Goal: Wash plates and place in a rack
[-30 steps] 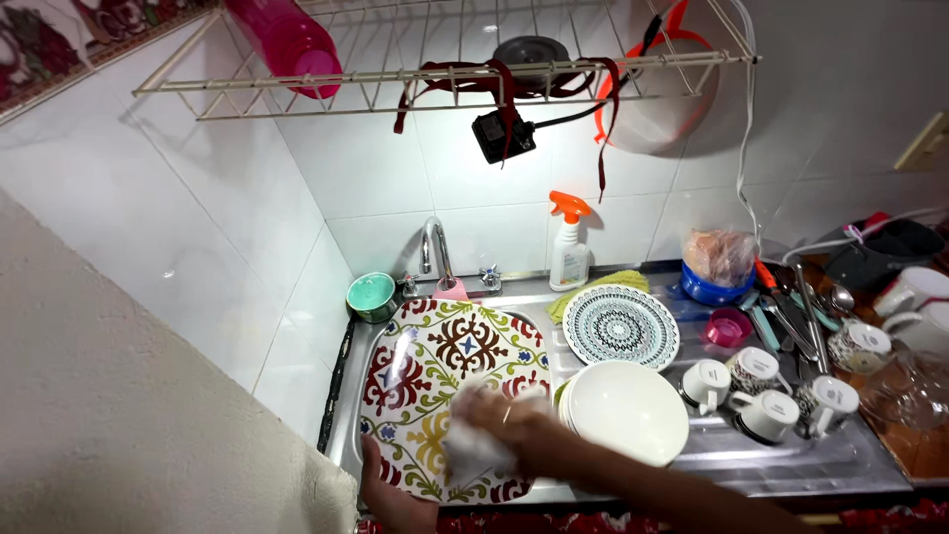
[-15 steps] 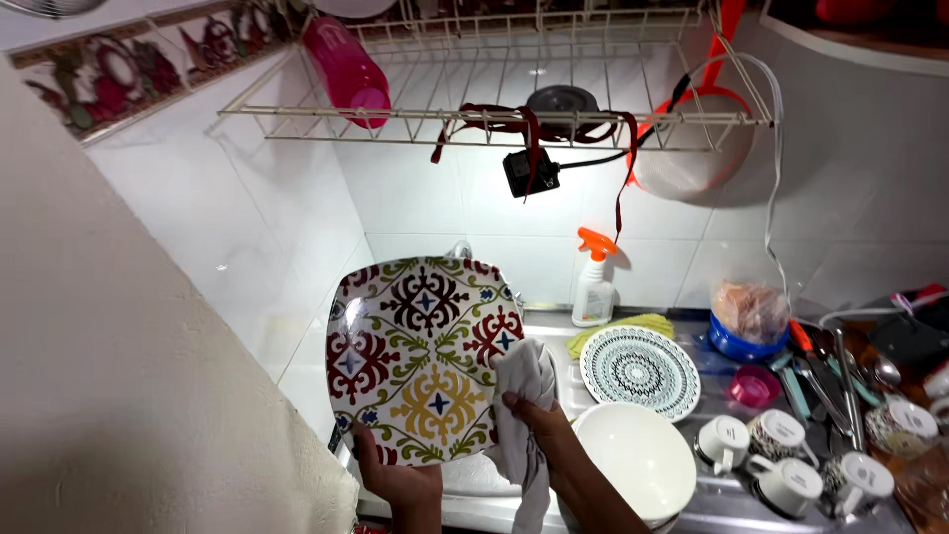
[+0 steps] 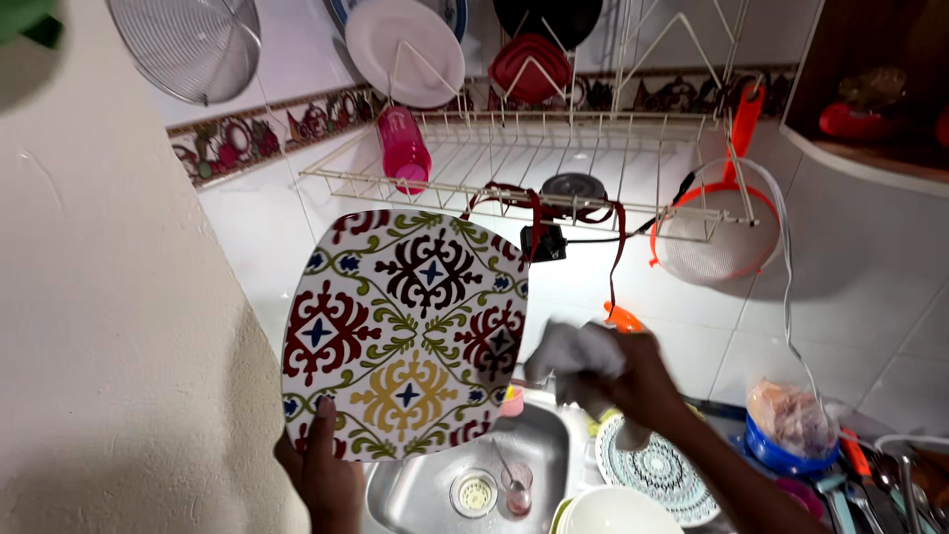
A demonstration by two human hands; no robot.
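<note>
One square patterned plate (image 3: 403, 334), held upright by the left hand (image 3: 321, 473).

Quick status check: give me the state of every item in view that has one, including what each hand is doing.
left hand: gripping the patterned plate's lower edge
patterned plate: raised upright over the sink
right hand: closed on a white cloth
white cloth: bunched, beside the plate's right edge
sink: drain strainer in place, small glass standing inside
pink cup: upside down on the wire rack
white plate: standing on edge in the upper rack
orange strainer: hanging from the rack
</note>
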